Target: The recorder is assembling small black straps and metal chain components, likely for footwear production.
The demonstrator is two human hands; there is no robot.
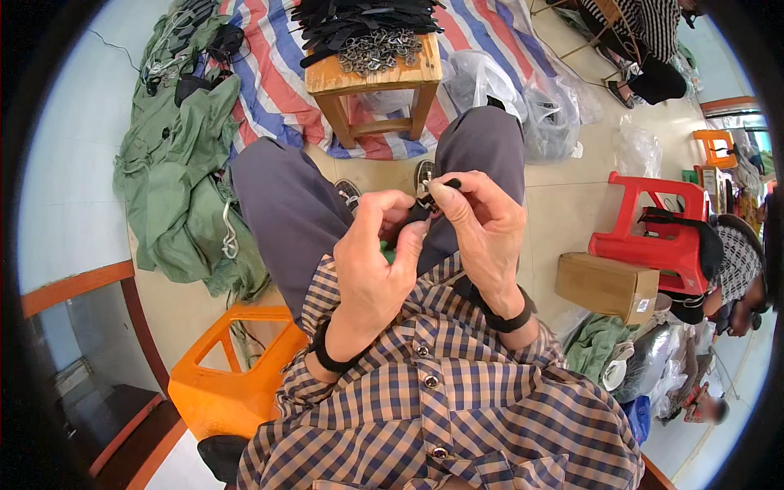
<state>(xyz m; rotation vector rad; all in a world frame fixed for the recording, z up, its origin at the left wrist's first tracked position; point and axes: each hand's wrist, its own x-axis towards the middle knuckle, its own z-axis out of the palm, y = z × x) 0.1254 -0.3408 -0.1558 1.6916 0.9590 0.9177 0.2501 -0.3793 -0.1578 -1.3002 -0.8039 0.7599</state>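
Above my lap I hold a short black strap (420,212) between both hands. My left hand (371,261) pinches its lower part between thumb and fingers. My right hand (490,233) grips the upper end, where a dark tip sticks out past the thumb. A small metal piece seems to sit on the strap between the hands, too small to make out. Beyond my knees stands a wooden stool (371,80). Metal hooks or clips (380,51) lie heaped on its near side, with a pile of black straps (367,18) behind them.
Green fabric (175,184) and cords lie at left, an orange plastic stool (216,392) below. Under the wooden stool spreads a striped sheet (273,77). Clear bags (551,118), a red stool (645,229) and a cardboard box (607,286) stand right; other people sit farther right.
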